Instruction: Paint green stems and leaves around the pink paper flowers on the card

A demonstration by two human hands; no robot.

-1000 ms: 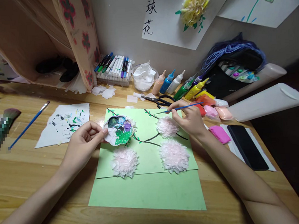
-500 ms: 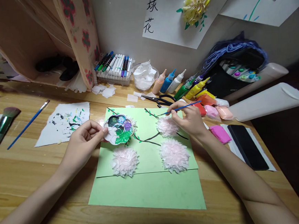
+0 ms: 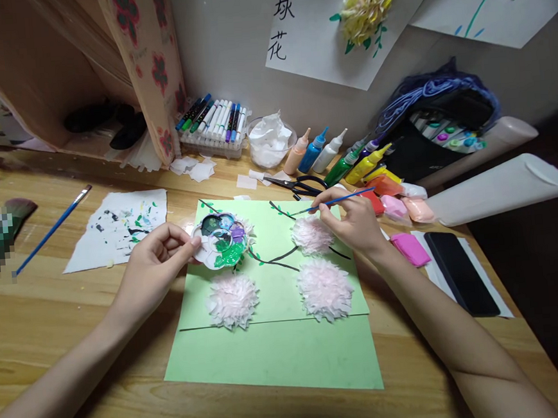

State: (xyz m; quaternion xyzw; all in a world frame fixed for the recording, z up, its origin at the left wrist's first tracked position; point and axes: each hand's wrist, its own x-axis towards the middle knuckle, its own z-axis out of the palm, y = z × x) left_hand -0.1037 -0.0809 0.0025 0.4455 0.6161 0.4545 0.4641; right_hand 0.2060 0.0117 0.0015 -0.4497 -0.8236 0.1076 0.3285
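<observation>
The left hand (image 3: 160, 260) pinched a flower-shaped palette (image 3: 220, 241); the right hand (image 3: 350, 219), closed round a blue paintbrush (image 3: 339, 199), had edged its tip slightly toward the adjacent tissue-paper flower (image 3: 310, 237). Nearer than both hands, plain green paper (image 3: 276, 356) ran to its edge.

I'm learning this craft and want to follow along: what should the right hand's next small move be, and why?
Probably one light dab of green paint beside the black branch just above the upper-right flower. The right hand holds a blue brush with its tip near that branch, which bears green leaf marks; the left hand holds the palette carrying that paint.
</observation>
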